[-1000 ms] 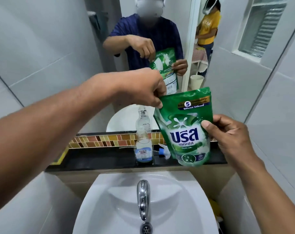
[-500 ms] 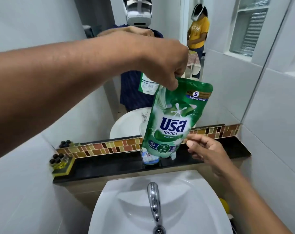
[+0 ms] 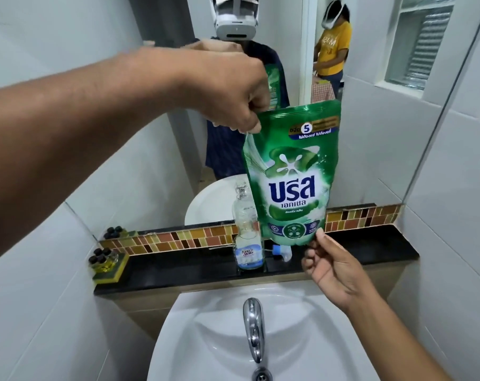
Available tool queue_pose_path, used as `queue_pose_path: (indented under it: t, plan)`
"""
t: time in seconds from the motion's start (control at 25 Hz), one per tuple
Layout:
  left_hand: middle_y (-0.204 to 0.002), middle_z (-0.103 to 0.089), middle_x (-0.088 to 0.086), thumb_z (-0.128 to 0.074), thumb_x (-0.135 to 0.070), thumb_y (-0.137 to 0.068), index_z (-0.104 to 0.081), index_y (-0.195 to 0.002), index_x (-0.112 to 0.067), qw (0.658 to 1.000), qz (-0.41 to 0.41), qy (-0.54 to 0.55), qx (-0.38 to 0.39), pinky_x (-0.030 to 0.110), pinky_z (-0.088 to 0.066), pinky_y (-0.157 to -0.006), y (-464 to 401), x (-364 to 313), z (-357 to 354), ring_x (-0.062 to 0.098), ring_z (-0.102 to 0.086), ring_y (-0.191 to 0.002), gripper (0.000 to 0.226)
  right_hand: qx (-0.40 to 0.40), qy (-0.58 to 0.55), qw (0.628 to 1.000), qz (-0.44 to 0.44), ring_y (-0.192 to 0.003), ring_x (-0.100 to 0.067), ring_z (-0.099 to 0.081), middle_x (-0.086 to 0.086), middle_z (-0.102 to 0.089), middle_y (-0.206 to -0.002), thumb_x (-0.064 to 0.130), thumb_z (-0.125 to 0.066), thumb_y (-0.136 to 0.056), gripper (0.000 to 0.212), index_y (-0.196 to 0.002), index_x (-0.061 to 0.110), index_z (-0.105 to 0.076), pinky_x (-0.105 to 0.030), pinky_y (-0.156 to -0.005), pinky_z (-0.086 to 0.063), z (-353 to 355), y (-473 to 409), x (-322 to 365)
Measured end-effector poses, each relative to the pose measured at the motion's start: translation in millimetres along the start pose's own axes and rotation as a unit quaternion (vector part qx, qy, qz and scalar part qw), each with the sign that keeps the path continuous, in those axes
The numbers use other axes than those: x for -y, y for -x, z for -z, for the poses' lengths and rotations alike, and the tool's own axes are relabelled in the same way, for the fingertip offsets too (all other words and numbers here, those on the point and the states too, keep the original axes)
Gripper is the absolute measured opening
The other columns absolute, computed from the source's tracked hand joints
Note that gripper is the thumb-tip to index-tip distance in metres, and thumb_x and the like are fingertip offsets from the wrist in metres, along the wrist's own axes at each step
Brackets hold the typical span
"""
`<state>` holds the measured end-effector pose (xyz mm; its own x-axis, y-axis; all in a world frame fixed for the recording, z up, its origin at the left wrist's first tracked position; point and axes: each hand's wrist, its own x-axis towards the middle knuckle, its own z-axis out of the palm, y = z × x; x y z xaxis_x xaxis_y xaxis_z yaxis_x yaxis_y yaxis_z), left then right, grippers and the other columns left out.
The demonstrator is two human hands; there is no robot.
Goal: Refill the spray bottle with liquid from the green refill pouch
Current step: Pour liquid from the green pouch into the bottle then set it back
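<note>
The green refill pouch [image 3: 291, 174] hangs upright above the black ledge. My left hand [image 3: 228, 89] pinches its top left corner. My right hand [image 3: 329, 266] touches the pouch's bottom right corner with thumb and fingertips. A clear spray bottle [image 3: 247, 243] with a blue and white label stands uncapped on the ledge, just left of and behind the pouch. Its blue and white spray head [image 3: 281, 251] lies on the ledge, partly hidden by the pouch.
The black ledge [image 3: 178, 268] runs under a mirror with a mosaic tile strip. A set of small dark-capped bottles [image 3: 105, 261] sits at its left end. Below are a white sink [image 3: 302, 325] and a chrome tap [image 3: 252, 325]. The mirror reflects another person in yellow [image 3: 332, 48].
The pouch rose and now hangs straight from my left hand. My right hand let go of its side, dropped lower, and now touches its bottom corner.
</note>
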<state>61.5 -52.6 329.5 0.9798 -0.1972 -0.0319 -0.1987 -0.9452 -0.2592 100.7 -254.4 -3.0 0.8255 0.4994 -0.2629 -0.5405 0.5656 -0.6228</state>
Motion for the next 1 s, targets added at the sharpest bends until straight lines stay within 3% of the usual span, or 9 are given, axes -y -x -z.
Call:
queue_pose_path:
  t: [0.16, 0.24, 0.44, 0.6, 0.88, 1.0]
  plan:
    - [-0.066, -0.060, 0.012, -0.072, -0.029, -0.091, -0.062, -0.071, -0.006, 1.000, 0.016, -0.009, 0.021, 0.039, -0.046, -0.060, -5.0, 7.3, -38.0, 0.030, -0.053, -0.064, 0.032, -0.056, 0.003, 0.998, 0.019, -0.051, -0.004, -0.050, 0.004, -0.062, -0.068, 0.017, -0.067, -0.098, 0.004, -0.095, 0.014, -0.067, -0.017, -0.048, -0.047, 8.7, -5.8, 23.8]
    - [-0.069, -0.064, 0.013, -0.071, -0.029, -0.091, -0.065, -0.075, -0.003, 0.999, 0.032, -0.004, 0.035, 0.034, -0.043, -0.058, -9.4, 13.3, -61.7, 0.032, -0.056, -0.068, 0.031, -0.082, 0.030, 0.996, 0.028, -0.049, -0.003, -0.050, 0.005, -0.062, -0.064, 0.015, -0.063, -0.103, 0.009, -0.094, 0.014, -0.066, -0.016, -0.047, -0.047, 14.7, -9.6, 36.8]
    - [-0.070, -0.072, 0.009, -0.072, -0.029, -0.094, -0.067, -0.078, -0.005, 0.993, 0.069, 0.081, 0.054, 0.033, -0.056, -0.052, -28.6, 29.7, -108.6, 0.029, -0.072, -0.066, 0.029, -0.110, 0.063, 0.990, 0.054, -0.045, -0.001, -0.050, 0.006, -0.063, -0.060, 0.013, -0.061, -0.105, 0.014, -0.092, 0.016, -0.064, -0.014, -0.045, -0.047, 24.3, -21.8, 65.0]
    - [-0.076, -0.075, 0.010, -0.071, -0.025, -0.096, -0.068, -0.085, -0.004, 0.985, 0.080, 0.134, 0.069, 0.042, -0.065, -0.058, -45.9, 42.4, -131.2, 0.026, -0.076, -0.062, 0.024, -0.124, 0.088, 0.986, 0.067, -0.044, -0.001, -0.049, 0.005, -0.063, -0.063, 0.013, -0.062, -0.105, 0.012, -0.094, 0.017, -0.066, -0.015, -0.043, -0.046, 27.2, -43.6, 81.2]
    - [-0.077, -0.071, 0.013, -0.070, -0.026, -0.098, -0.067, -0.085, -0.002, 0.971, 0.083, 0.218, 0.051, 0.041, -0.064, -0.054, -54.6, 60.9, -199.1, 0.023, -0.074, -0.056, 0.027, -0.146, 0.172, 0.970, 0.094, -0.041, 0.001, -0.047, 0.009, -0.063, -0.057, 0.012, -0.061, -0.105, 0.016, -0.092, 0.018, -0.067, -0.013, -0.043, -0.045, 22.1, -72.8, 92.1]
    - [-0.064, -0.061, 0.003, -0.071, -0.027, -0.096, -0.064, -0.077, -0.004, 0.964, 0.092, 0.248, 0.026, 0.036, -0.053, -0.051, -54.4, 64.6, -228.5, 0.017, -0.060, -0.051, 0.030, -0.153, 0.205, 0.961, 0.108, -0.041, 0.001, -0.048, 0.010, -0.065, -0.055, 0.011, -0.063, -0.104, 0.013, -0.093, 0.017, -0.067, -0.013, -0.045, -0.046, 19.7, -81.9, 93.1]
